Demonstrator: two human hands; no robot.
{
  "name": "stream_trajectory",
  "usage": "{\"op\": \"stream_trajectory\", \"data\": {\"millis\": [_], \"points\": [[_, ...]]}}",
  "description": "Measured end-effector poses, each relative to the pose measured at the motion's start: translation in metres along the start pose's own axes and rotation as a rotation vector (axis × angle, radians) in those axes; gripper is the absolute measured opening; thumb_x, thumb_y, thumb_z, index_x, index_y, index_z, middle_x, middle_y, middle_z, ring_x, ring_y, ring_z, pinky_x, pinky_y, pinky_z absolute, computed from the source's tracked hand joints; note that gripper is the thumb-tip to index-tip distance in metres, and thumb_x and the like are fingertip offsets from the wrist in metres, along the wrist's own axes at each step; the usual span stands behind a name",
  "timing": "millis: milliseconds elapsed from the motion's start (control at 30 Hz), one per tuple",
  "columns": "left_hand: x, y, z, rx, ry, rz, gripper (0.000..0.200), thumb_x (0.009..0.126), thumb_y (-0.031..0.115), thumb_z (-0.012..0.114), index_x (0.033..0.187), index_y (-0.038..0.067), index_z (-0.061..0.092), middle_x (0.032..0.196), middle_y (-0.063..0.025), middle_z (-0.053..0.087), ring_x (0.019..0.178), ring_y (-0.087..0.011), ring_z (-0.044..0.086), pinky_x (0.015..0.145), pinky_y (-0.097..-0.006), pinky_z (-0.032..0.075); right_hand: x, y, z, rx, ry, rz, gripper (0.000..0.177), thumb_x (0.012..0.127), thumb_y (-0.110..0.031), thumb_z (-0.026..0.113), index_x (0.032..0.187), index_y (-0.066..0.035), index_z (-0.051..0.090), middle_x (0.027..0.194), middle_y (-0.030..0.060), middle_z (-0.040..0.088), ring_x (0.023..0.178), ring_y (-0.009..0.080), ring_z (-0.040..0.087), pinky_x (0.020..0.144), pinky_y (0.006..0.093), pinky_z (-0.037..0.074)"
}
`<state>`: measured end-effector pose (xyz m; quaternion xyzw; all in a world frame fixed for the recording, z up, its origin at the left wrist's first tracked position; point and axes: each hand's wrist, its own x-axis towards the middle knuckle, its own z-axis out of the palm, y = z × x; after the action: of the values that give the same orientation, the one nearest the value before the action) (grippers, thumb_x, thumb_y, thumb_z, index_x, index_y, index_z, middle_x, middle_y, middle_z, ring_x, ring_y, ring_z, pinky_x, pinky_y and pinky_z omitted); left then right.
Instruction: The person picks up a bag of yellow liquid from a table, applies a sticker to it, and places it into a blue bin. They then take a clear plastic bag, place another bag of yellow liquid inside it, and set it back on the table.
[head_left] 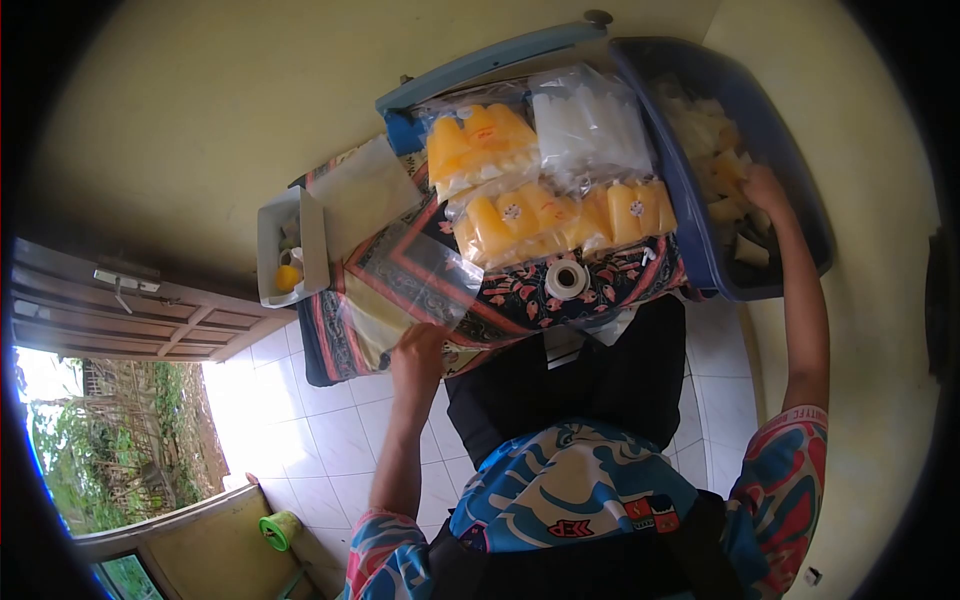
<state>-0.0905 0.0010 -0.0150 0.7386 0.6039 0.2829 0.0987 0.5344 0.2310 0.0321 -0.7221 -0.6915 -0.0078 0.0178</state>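
My left hand [418,352] rests on an empty clear plastic bag [405,285] that lies on the patterned cloth [520,295] of a low table. My right hand [765,188] reaches into a large blue tub [790,150] filled with pale yellow pieces [715,140]; its fingers are among them and I cannot tell whether they hold one. Between the hands lie sealed clear bags of orange-yellow pieces [555,220] and a bag of white pieces [590,120]. A roll of tape [566,279] sits near the table's front edge.
A white tray [270,250] with small items and a yellow object stands at the table's left end. A blue sealer bar [490,60] lies behind the bags. White floor tiles, an open wooden door [120,310] and a green cup [280,528] are at the left.
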Motion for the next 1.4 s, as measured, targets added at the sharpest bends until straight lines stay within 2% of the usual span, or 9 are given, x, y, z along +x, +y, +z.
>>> {"op": "stream_trajectory", "data": {"millis": [300,533,733,800,833,867,1000,1100,1400], "points": [[0.002,-0.003,-0.003,-0.316,-0.046,-0.324,0.011,0.079,0.001,0.066,0.089,-0.001,0.07,0.078,-0.0143,0.069,0.071,-0.0253,0.07,0.067,-0.0335,0.053,-0.005,-0.016,-0.017,0.189,-0.05,0.104,0.025,0.079,-0.015,0.063,0.088,0.008,0.063,0.087,0.0292,0.065,0.087,0.0412,0.066,0.078,0.0462,0.051],[0.006,-0.006,-0.008,-0.357,-0.108,-0.45,0.018,0.074,-0.002,0.073,0.092,0.0,0.073,0.075,-0.0091,0.069,0.071,-0.0157,0.066,0.068,-0.0288,0.051,-0.009,-0.012,-0.047,0.297,0.069,0.195,0.024,0.09,-0.018,0.063,0.096,0.004,0.061,0.081,0.0142,0.066,0.075,0.0198,0.068,0.067,0.036,0.053],[0.011,-0.005,-0.019,-0.375,0.022,-0.323,0.013,0.066,0.0,0.08,0.077,0.001,0.073,0.067,-0.0069,0.06,0.058,-0.0164,0.055,0.055,-0.0303,0.043,-0.082,-0.094,-0.097,0.88,0.221,-0.196,0.029,0.096,-0.018,0.06,0.117,0.001,0.057,0.1,0.0047,0.064,0.092,0.0102,0.059,0.082,0.0297,0.051],[0.015,-0.003,-0.026,-0.367,0.001,-0.35,0.014,0.065,0.001,0.08,0.077,0.001,0.073,0.068,-0.0064,0.06,0.06,-0.0162,0.056,0.057,-0.0303,0.044,-0.119,-0.143,-0.083,0.945,0.081,-0.265,0.038,0.093,-0.011,0.064,0.127,0.001,0.054,0.117,0.0099,0.062,0.1,0.0166,0.061,0.092,0.0309,0.048],[0.016,-0.002,-0.029,-0.363,-0.013,-0.361,0.015,0.065,0.001,0.081,0.077,0.002,0.073,0.069,-0.0062,0.06,0.061,-0.016,0.057,0.058,-0.0303,0.044,-0.137,-0.189,-0.091,0.919,0.049,-0.566,0.041,0.088,0.003,0.061,0.128,-0.002,0.054,0.123,0.0116,0.061,0.108,0.0203,0.061,0.092,0.0328,0.05],[0.018,0.0,-0.031,-0.373,-0.02,-0.326,0.014,0.065,0.001,0.081,0.077,0.001,0.072,0.071,-0.0062,0.061,0.063,-0.0164,0.057,0.059,-0.0306,0.045,-0.148,-0.228,-0.1,0.978,-0.254,-0.64,0.048,0.081,0.014,0.057,0.126,-0.004,0.055,0.123,0.0119,0.06,0.115,0.0223,0.059,0.092,0.0344,0.051],[0.024,0.009,-0.039,-0.383,-0.064,-0.236,0.016,0.066,0.002,0.081,0.077,0.0,0.07,0.082,-0.0072,0.066,0.073,-0.0162,0.062,0.067,-0.03,0.048,-0.176,-0.333,-0.034,0.799,-0.117,-1.203,0.025,0.078,0.008,0.057,0.102,0.001,0.057,0.139,0.0152,0.05,0.114,0.0308,0.06,0.092,0.0381,0.053],[0.023,0.012,-0.041,-0.428,-0.091,-0.225,0.016,0.068,0.003,0.081,0.079,-0.001,0.07,0.087,-0.0086,0.069,0.079,-0.0186,0.064,0.071,-0.0307,0.05,-0.191,-0.373,-0.009,0.759,-0.334,-1.209,0.016,0.084,0.0,0.057,0.099,0.003,0.058,0.143,0.0159,0.046,0.111,0.0324,0.062,0.086,0.0383,0.055],[0.016,0.005,-0.046,-0.558,-0.179,-0.285,0.011,0.071,0.001,0.078,0.077,0.001,0.068,0.084,-0.006,0.069,0.078,-0.0138,0.065,0.071,-0.0282,0.05,-0.197,-0.389,0.011,0.714,-0.238,-1.173,0.021,0.087,-0.005,0.057,0.107,0.003,0.056,0.132,0.019,0.052,0.11,0.0342,0.061,0.086,0.0403,0.055]]}}
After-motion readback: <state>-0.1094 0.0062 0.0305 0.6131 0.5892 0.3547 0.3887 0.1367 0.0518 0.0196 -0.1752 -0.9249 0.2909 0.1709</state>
